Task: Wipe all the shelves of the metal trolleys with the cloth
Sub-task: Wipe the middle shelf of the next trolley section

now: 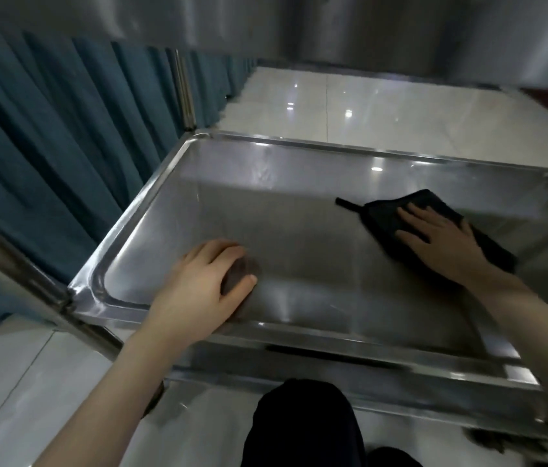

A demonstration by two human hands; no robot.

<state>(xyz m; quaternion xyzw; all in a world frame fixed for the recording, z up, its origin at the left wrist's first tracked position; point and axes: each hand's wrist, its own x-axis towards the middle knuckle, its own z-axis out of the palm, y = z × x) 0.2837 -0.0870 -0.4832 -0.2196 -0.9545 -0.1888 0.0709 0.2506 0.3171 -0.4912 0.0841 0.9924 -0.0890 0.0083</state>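
Pressing diagonal cloth (434, 201) under flat right fingers (417, 219), tab (348, 203) pointing left, left fingers (222, 251) relaxed

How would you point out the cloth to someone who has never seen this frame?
A steel trolley shelf with a raised rim fills the view. On its right side, the right hand presses flat on the cloth. It is the only black, soft thing on the metal.

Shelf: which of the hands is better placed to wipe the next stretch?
Right, probably. The right hand lies flat on the black cloth on the shelf; the left hand rests near the front-left corner, apart from the cloth.
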